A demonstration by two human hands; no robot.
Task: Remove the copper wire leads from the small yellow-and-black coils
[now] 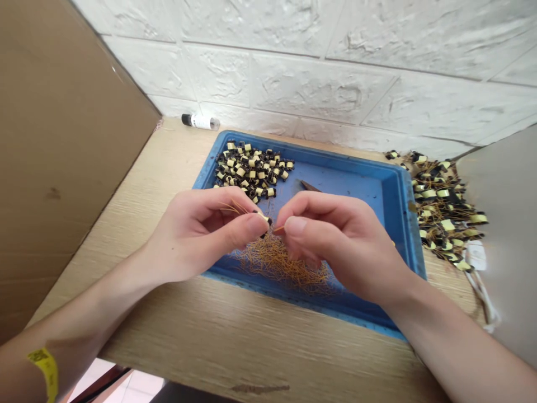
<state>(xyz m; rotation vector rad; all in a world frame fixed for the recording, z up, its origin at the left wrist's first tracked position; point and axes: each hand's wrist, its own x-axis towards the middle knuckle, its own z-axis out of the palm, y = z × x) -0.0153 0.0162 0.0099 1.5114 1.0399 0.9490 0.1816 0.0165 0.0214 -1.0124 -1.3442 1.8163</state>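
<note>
Between the thumb and fingers of my left hand is a small transformer coil, black with pale yellow tape, mostly covered by the fingertips. Thin orange wires stick out of it to the left. My right hand pinches the end of an orange wire just right of the coil. Both hands are held over a blue tray. Below them in the tray lies a heap of cut orange wire pieces. Several similar coils are piled at the tray's far left.
A dark pointed tool lies in the tray behind my right hand, partly hidden. More coils with long wires are heaped right of the tray, beside a white plug with a cord. A small bottle lies by the wall. Cardboard stands left.
</note>
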